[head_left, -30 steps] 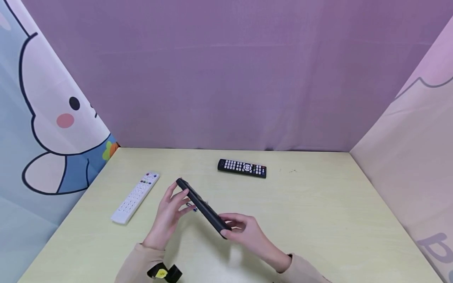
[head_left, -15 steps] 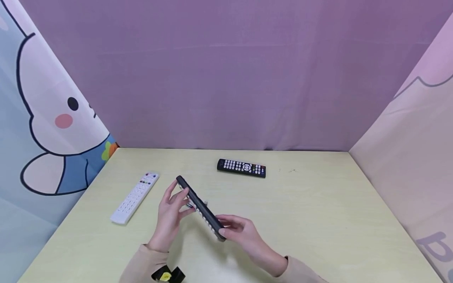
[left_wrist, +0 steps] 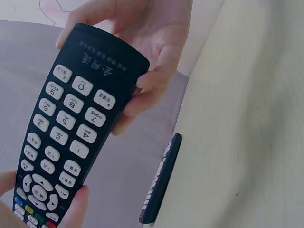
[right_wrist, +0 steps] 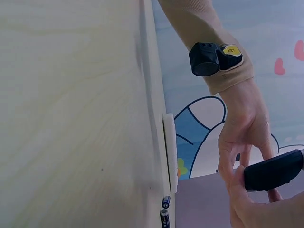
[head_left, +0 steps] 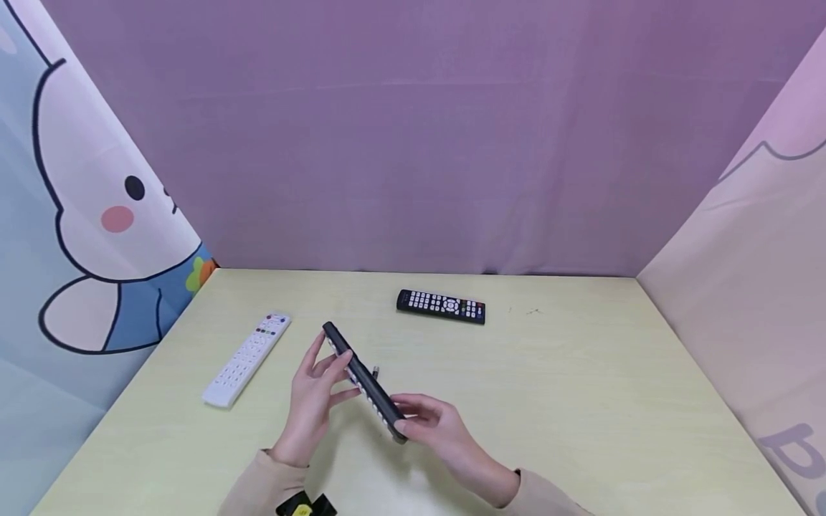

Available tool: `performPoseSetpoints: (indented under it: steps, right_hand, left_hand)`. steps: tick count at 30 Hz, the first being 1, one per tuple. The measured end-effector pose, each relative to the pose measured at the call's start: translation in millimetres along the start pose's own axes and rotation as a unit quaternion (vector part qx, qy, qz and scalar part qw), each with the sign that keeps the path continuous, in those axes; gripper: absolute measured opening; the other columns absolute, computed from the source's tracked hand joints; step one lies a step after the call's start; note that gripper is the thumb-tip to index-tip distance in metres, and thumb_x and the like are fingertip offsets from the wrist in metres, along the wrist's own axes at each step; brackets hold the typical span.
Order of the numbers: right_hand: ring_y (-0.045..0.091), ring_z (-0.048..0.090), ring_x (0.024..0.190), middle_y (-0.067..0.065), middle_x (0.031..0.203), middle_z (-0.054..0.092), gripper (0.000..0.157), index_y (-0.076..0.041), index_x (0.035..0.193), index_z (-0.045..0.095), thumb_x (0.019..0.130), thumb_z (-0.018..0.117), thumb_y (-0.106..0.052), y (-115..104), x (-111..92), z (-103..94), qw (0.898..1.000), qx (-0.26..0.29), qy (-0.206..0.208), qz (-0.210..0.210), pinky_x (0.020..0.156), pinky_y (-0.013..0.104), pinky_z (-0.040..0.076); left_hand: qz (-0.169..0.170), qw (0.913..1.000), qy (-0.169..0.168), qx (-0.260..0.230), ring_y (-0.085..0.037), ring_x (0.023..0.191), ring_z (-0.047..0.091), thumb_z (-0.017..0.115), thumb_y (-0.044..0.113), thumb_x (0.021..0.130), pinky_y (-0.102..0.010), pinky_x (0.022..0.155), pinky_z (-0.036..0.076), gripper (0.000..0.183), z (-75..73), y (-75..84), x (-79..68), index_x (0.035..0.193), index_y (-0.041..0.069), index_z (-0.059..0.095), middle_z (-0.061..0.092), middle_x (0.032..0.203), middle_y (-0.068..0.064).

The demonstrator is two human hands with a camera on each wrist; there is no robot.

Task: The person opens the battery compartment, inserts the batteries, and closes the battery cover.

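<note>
Black, long plastic remote control (head_left: 372, 383) with white digit keys (left_wrist: 66, 120) and "全网通" lettering (left_wrist: 95, 62) tilts between the left hand (head_left: 310, 405) and right hand (head_left: 442, 432), each pinching it near one end.

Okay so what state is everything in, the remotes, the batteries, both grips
Held black remote, lifted off the table, tilted
Other black remote, lying flat, buttons up
White remote, lying flat, buttons up
Two batteries, lying on the table
Left grip, holds the held black remote
Right grip, pinches its near end
</note>
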State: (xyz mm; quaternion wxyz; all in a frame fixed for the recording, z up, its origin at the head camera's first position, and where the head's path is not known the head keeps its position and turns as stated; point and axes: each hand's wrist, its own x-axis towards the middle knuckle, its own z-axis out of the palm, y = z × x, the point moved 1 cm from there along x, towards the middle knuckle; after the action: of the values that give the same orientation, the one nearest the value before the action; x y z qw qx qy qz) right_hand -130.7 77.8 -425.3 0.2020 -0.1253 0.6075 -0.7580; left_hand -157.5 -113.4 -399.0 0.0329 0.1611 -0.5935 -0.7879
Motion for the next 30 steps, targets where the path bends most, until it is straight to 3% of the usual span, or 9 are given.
performPoseSetpoints:
  steps: [7, 15, 22, 30]
  right_hand:
    - [0.022, 0.058, 0.097, 0.021, 0.116, 0.053, 0.043, 0.006, 0.121, 0.048, 0.082, 0.061, -0.008, 0.3, 0.6, -3.0, 0.999, -0.024, -0.024, -0.014, 0.079, 0.025, 0.049]
    - [0.026, 0.058, 0.094, 0.023, 0.112, 0.054, 0.035, 0.006, 0.113, 0.054, 0.083, 0.06, -0.009, 0.7, 3.8, -11.4, 0.992, -0.105, -0.04, -0.058, 0.076, 0.024, 0.05]
    - [0.02, 0.059, 0.09, 0.019, 0.111, 0.056, 0.029, 0.004, 0.108, 0.057, 0.083, 0.059, -0.011, -3.3, 0.2, -31.2, 0.985, -0.159, -0.023, -0.063, 0.077, 0.024, 0.049]
    - [0.019, 0.059, 0.087, 0.015, 0.105, 0.059, 0.024, 0.0, 0.105, 0.059, 0.084, 0.058, -0.014, -10.4, -5.7, -59.9, 0.967, -0.243, -0.001, -0.073, 0.075, 0.024, 0.05]
  left_hand:
    - [0.0, 1.0, 0.002, 0.003, -0.013, 0.074, 0.06, 0.063, 0.014, 0.082, -0.037, 0.066, 0.054, 0.072, -0.5, 2.3, -0.5, 0.14, 0.024, 0.023, 0.055, 0.103, -0.003]
    - [0.007, 0.9997, 0.001, 0.024, -0.011, 0.073, 0.059, 0.064, 0.011, 0.08, -0.038, 0.068, 0.053, 0.072, -2.9, 7.9, 0.9, 0.14, 0.026, 0.025, 0.05, 0.111, -0.01]
    - [0.005, 0.9982, 0.001, 0.06, -0.009, 0.073, 0.059, 0.063, 0.013, 0.08, -0.036, 0.068, 0.054, 0.072, -13.4, 12.2, 6.0, 0.14, 0.026, 0.025, 0.043, 0.122, -0.014]
    - [0.009, 0.9931, -0.001, 0.117, -0.004, 0.071, 0.059, 0.064, 0.016, 0.08, -0.033, 0.068, 0.054, 0.073, -28.8, 20.9, 13.8, 0.14, 0.023, 0.023, 0.038, 0.129, -0.017]
